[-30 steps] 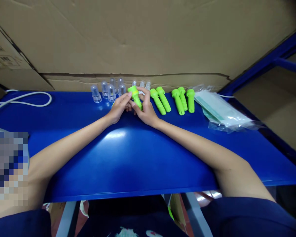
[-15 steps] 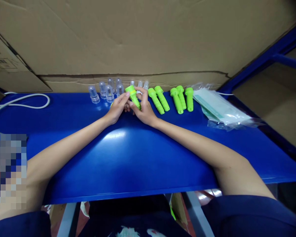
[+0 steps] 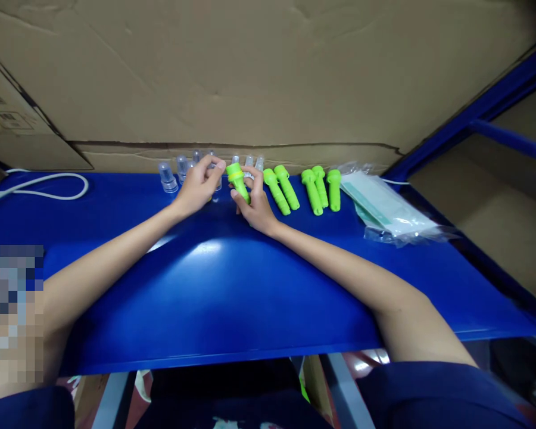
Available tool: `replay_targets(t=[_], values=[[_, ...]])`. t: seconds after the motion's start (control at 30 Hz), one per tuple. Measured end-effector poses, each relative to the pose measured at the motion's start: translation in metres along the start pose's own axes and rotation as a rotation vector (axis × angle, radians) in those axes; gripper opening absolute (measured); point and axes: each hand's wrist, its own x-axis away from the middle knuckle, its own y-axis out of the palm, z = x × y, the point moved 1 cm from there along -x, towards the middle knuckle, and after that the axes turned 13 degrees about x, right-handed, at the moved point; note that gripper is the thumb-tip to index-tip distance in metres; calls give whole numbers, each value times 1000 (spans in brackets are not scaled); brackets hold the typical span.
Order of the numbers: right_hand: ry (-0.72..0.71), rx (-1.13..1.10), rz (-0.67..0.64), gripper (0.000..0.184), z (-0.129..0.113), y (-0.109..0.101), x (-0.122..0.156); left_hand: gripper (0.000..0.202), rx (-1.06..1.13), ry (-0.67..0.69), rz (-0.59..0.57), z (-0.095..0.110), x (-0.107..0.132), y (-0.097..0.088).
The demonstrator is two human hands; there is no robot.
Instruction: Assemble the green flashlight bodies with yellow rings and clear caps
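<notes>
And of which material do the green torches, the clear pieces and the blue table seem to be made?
Green torches: probably moulded plastic, satin; the colour is even, but rubber is possible.
Clear pieces: likely glossy plastic, transparent with bright glints; glass cannot be excluded.
Blue table: smooth, glossy top with bright reflections; painted metal or plastic, I cannot tell.

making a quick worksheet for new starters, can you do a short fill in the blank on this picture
1. The green torch-shaped piece is gripped in the person's ____ hand.
2. The green pieces lying to the right of that hand number ____.
3. The colour of the tabletop is ____.
4. The looped cable lies at the tabletop's ____ end.

Missing words: right; five; blue; left.
</notes>
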Motion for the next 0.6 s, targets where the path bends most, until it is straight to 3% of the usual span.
replay_targets(t=[0.13,0.33,0.43,0.5,0.6], values=[[3,-15,-23,56,-1,0,0,17,-117,77,-28,22,6,-5],[-9,4,-23,57,-1,1,-1,21,-466,280,-87,42,61,-14],[-4,-1,-29,55,-1,1,-1,24,-789,430,-262,51,90,-31],[0,-5,-37,53,-1,1,-1,28,-1056,394,-317,58,106,-42],[7,-13,-46,51,-1,1,-1,48,-1293,175,-225,68,129,-60]])
